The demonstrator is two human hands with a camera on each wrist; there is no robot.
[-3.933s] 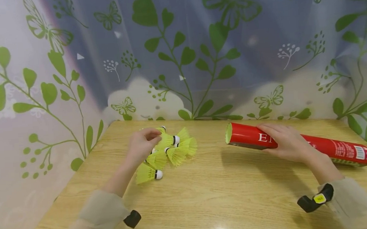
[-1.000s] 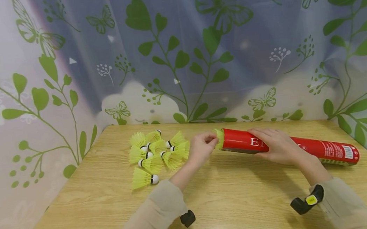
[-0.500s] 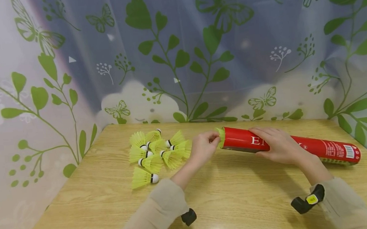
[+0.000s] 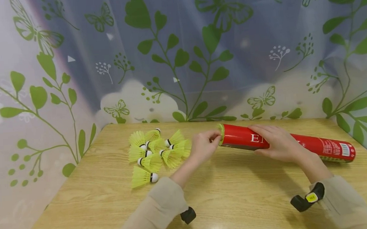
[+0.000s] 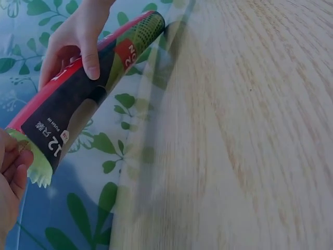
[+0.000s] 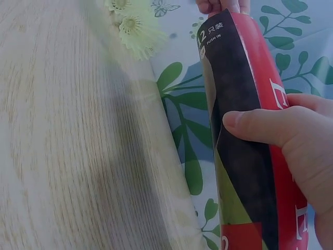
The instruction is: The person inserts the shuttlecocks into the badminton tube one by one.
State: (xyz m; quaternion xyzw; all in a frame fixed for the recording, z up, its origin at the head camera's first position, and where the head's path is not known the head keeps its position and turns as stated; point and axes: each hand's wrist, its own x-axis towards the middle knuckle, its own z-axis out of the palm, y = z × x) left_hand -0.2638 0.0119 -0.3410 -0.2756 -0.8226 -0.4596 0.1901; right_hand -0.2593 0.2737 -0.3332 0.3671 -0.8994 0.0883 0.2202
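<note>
A long red badminton tube (image 4: 327, 146) lies at a slant in my right hand (image 4: 278, 142), its mouth facing left and raised over the table. The right thumb presses along the tube's black panel, seen in the right wrist view, with the fingers round the far side. At the mouth, my left hand (image 4: 204, 144) pinches a yellow shuttlecock (image 5: 40, 169) by its skirt. Only the skirt's frilled edge shows at the opening; the rest is hidden inside the tube. Left of the hands, several yellow shuttlecocks (image 4: 150, 162) with white cork tips lie in a loose pile.
The wooden table (image 4: 226, 196) ends at the back against a curtain (image 4: 180, 58) printed with leaves and butterflies. Each wrist carries a small black camera, such as the left wrist camera (image 4: 188, 215).
My left hand has gone from the pile to the tube's mouth with a shuttlecock. Over the last second the skirt has slid further in, while the right hand keeps holding the tube.
</note>
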